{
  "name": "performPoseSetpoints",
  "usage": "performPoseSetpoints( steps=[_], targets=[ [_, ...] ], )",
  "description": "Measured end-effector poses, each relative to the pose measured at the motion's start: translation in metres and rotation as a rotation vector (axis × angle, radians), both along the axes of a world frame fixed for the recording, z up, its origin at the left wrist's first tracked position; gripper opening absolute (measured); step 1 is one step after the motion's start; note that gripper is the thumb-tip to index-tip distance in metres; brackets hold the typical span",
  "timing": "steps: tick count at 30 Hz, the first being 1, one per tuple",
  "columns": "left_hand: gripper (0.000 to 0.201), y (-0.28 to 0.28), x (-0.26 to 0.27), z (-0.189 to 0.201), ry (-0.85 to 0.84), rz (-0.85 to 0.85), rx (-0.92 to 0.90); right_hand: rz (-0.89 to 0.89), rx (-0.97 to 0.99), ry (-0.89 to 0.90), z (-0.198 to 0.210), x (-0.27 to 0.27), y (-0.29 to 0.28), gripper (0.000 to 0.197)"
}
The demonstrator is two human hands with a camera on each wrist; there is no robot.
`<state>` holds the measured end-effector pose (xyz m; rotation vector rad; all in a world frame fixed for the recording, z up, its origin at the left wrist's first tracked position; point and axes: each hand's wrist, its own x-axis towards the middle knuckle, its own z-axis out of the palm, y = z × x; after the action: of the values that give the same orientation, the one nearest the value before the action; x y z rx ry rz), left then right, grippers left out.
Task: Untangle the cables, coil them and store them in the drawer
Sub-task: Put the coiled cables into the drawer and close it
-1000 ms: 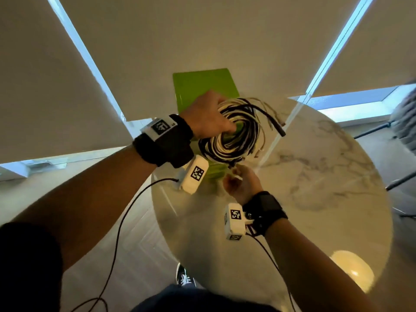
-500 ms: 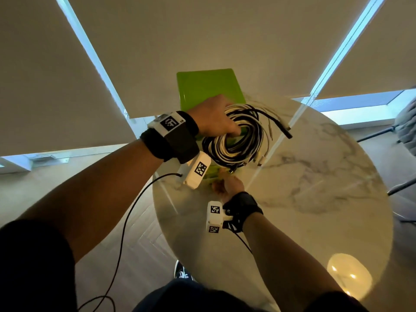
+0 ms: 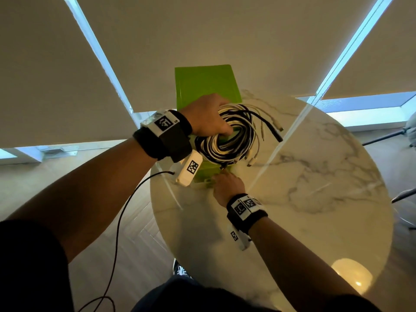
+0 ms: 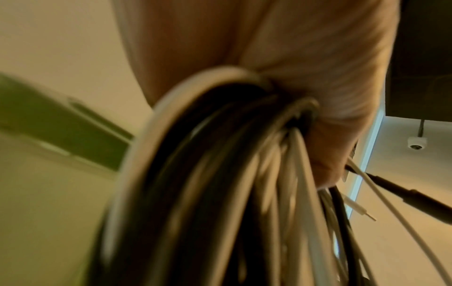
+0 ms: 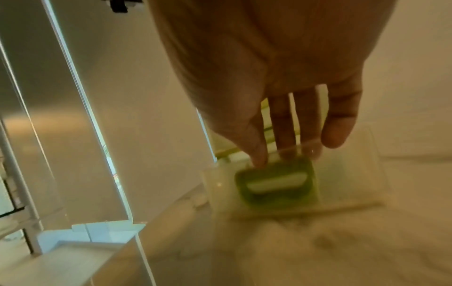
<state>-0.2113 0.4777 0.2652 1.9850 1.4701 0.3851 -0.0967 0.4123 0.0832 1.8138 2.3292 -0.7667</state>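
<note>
The coil of black and white cables (image 3: 227, 136) hangs from the left hand (image 3: 207, 118), whose fingers (image 4: 325, 154) curl round the bundle, above the green drawer unit (image 3: 204, 86). Just below, the right hand (image 3: 227, 185) reaches with straight, slightly spread fingers (image 5: 283, 123) touching the drawer's green handle (image 5: 276, 183) on the marble tabletop (image 3: 315, 188).

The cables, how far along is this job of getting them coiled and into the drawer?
Done: the cables look coiled into one bundle, gripped by the left hand. In hand: the right hand reaches its fingers to the green drawer's handle. Left: laying the coil inside and closing it.
</note>
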Motion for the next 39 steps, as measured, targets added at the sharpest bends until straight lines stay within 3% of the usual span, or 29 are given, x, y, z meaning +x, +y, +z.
performPoseSetpoints(
  steps=[7, 18, 27, 32, 34, 37, 39],
  targets=[
    [0.041, -0.005, 0.003, 0.001, 0.031, -0.014, 0.014, 0.118, -0.148, -0.001, -0.004, 0.026, -0.014, 0.016],
    [0.026, -0.003, 0.003, -0.003, 0.043, -0.005, 0.033, 0.275, -0.269, -0.014, 0.004, 0.049, -0.022, 0.056],
    [0.038, -0.002, 0.002, -0.005, 0.041, -0.040, 0.033, 0.301, -0.440, -0.046, 0.001, 0.049, -0.034, 0.036],
    [0.038, -0.003, 0.004, -0.007, 0.037, -0.046, 0.061, 0.320, -0.485, 0.031, 0.014, 0.057, -0.031, 0.030],
    [0.037, -0.009, 0.004, -0.007, 0.020, -0.046, 0.098, 0.200, -0.381, 0.176, 0.029, 0.065, -0.017, 0.025],
    [0.040, -0.029, 0.001, -0.014, -0.084, -0.033, 0.186, -0.304, -0.118, 0.606, 0.066, 0.088, 0.007, 0.023],
    [0.038, -0.044, -0.001, -0.021, -0.161, -0.050, 0.192, -0.543, 0.118, 0.850, 0.099, 0.100, 0.018, 0.026]
  ],
)
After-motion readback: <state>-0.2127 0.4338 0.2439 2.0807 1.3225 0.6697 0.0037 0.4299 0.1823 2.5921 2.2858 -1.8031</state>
